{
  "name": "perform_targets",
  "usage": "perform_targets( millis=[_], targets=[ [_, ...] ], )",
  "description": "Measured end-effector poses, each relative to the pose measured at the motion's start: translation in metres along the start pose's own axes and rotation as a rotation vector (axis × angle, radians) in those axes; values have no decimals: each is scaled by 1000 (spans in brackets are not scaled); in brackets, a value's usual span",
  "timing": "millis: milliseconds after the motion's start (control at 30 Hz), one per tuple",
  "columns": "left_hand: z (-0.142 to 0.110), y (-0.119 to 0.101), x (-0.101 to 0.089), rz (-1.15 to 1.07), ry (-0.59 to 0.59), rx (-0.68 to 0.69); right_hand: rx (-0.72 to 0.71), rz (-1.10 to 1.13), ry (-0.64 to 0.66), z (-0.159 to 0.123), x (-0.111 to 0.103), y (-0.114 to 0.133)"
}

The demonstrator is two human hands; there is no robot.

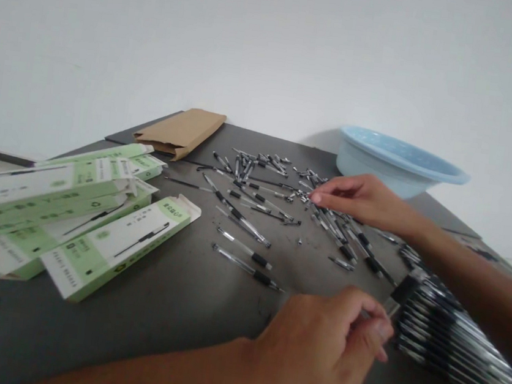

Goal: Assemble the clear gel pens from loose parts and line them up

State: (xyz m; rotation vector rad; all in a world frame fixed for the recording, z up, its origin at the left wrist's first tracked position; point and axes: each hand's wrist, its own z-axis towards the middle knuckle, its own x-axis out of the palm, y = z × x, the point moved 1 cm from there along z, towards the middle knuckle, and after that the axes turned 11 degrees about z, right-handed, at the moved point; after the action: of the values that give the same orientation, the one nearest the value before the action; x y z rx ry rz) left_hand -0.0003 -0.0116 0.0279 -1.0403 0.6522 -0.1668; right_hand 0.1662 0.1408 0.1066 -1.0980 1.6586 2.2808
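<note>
My left hand (321, 347) is closed near the front, its fingers pinched on a clear pen barrel with a black grip (404, 290), blurred and slanting up to the right. Farther back, my right hand (366, 199) reaches over a heap of small silvery pen tips (304, 195). Its thumb and forefinger meet at the heap; whatever they pinch is too small to make out. Below the right hand lie several pen barrels with black grips (330, 228). Two separate pens (247, 266) rest on the table left of centre, beyond my left hand.
Green and white pen boxes (125, 245) are stacked at the left. A brown paper envelope (184, 131) lies at the back, and a light blue basin (379, 163) stands at the back right. Many pens (448, 331) are bundled in rows at the right on the dark table (165, 342).
</note>
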Motion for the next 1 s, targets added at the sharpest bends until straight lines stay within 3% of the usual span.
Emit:
perform_targets(
  millis=[167,300,633,1000],
  targets=[
    [0,3,0,-12,-22,25,-245,-341,210,36,55,-9],
    [0,2,-3,-44,-44,36,-276,-486,232,51,74,-13],
    [2,0,-2,-151,-65,-95,-202,-632,234,62,73,-14],
    [14,7,2,-533,-95,-311,-174,-638,212,65,69,-9]
  ],
)
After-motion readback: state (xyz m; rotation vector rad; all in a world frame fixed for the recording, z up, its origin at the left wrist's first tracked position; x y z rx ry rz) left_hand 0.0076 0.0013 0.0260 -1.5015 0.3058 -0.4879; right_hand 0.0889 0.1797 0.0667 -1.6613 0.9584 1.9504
